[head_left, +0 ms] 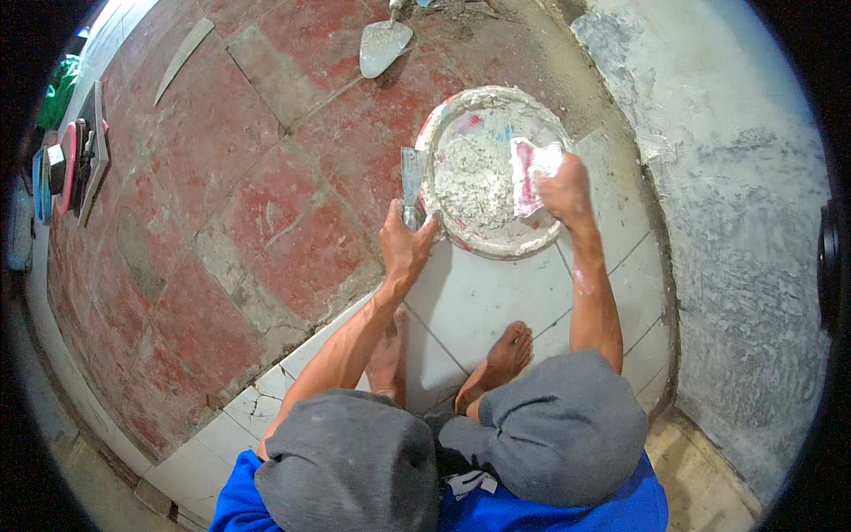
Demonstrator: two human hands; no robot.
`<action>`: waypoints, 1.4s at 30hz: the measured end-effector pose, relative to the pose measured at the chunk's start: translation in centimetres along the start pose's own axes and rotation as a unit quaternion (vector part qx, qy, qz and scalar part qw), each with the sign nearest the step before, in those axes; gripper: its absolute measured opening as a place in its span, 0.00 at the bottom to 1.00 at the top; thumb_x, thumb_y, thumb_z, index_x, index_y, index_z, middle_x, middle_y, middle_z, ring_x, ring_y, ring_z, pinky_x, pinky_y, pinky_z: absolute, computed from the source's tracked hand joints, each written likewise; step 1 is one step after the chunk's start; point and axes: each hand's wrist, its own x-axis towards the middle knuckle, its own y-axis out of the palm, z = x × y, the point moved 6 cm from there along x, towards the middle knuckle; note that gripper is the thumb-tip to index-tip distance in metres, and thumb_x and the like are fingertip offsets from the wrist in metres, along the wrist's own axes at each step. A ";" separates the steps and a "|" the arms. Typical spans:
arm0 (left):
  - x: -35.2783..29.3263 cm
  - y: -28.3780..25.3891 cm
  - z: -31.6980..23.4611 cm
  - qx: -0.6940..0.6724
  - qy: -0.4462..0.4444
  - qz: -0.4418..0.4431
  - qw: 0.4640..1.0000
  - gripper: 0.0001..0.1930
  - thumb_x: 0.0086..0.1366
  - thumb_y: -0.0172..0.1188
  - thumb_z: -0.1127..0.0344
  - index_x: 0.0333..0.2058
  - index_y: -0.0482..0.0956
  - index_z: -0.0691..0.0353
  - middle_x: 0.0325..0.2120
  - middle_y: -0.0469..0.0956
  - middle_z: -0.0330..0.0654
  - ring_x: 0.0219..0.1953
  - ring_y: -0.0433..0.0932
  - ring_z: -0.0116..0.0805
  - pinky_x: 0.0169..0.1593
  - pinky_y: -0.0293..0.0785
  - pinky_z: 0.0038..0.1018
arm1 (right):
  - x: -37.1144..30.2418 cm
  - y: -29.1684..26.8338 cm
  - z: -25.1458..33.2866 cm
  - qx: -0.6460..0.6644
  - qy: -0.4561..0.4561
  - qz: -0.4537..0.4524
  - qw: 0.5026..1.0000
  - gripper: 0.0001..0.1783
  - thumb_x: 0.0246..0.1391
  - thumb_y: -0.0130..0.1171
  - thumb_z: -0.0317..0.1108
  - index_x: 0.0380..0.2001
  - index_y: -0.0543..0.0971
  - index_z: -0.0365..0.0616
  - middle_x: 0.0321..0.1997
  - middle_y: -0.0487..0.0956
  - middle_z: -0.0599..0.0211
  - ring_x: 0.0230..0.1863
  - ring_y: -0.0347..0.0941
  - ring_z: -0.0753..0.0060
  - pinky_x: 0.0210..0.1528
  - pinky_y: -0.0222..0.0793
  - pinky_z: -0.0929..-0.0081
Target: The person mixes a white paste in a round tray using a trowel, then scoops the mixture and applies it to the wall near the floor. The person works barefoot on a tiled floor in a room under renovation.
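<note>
Above the right part of a round basin [496, 252], the right hand [565, 193] grips a flat pinkish-red scraper [525, 182] smeared with white, its blade tilted over the pale lumpy paste [472, 184] that lies to its left. At the basin's lower-left edge, the left hand [409, 244] is closed around the handle of a putty knife [411, 177], whose grey blade points away from the person, just beside the rim; a digit of this hand is at the rim, though firm contact is hard to tell. The paste thus sits between the two hands, slightly beyond the left one.

Nearer the body, bare feet [503, 359] stand on white tiles [456, 321], below knees in grey cloth [355, 457]. Leftward spreads a worn red floor [297, 253]. Beyond the basin, a pointed trowel [385, 49] lies on it, with a thin curved strip [183, 60] farther left. A patchy grey wall [736, 239] rises at the right.
</note>
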 end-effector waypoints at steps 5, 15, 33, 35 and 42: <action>0.6 -0.1 0.5 0.008 0.006 -0.010 1.000 0.21 0.58 0.71 0.60 0.45 0.76 0.65 0.32 0.84 0.53 0.34 0.84 0.44 0.39 0.78 0.40 | 0.0 0.3 -0.6 -0.060 -0.013 0.010 0.998 0.20 0.57 0.63 0.46 0.34 0.83 0.37 0.31 0.84 0.46 0.35 0.84 0.47 0.39 0.77 0.55; 0.3 0.0 -0.3 -0.004 -0.013 0.003 1.000 0.20 0.58 0.70 0.61 0.43 0.75 0.66 0.29 0.83 0.53 0.32 0.83 0.43 0.37 0.77 0.39 | -0.4 -0.3 0.5 -0.168 -0.095 -0.090 0.977 0.18 0.58 0.61 0.45 0.37 0.83 0.38 0.29 0.84 0.51 0.34 0.83 0.50 0.40 0.75 0.54; -0.4 0.6 0.1 -0.016 -0.023 0.025 0.999 0.18 0.59 0.70 0.64 0.45 0.78 0.66 0.33 0.83 0.46 0.36 0.80 0.32 0.43 0.77 0.33 | -1.6 1.8 -0.3 -0.230 -0.068 -0.085 0.967 0.14 0.57 0.57 0.33 0.41 0.81 0.34 0.35 0.83 0.45 0.36 0.84 0.48 0.42 0.78 0.52; 0.1 0.4 0.3 -0.012 -0.014 0.021 1.000 0.18 0.60 0.69 0.65 0.45 0.78 0.66 0.33 0.83 0.46 0.35 0.80 0.32 0.43 0.77 0.34 | -4.1 6.8 3.0 -0.314 -0.140 -0.051 0.938 0.14 0.54 0.57 0.30 0.43 0.80 0.36 0.36 0.83 0.48 0.35 0.84 0.49 0.40 0.79 0.51; -0.3 0.1 0.2 -0.017 0.006 0.024 1.000 0.16 0.61 0.69 0.67 0.45 0.78 0.66 0.32 0.83 0.46 0.34 0.79 0.31 0.41 0.76 0.33 | 1.4 -2.7 1.1 -0.274 -0.104 -0.121 0.948 0.17 0.48 0.58 0.27 0.43 0.81 0.40 0.36 0.83 0.52 0.37 0.82 0.48 0.40 0.79 0.55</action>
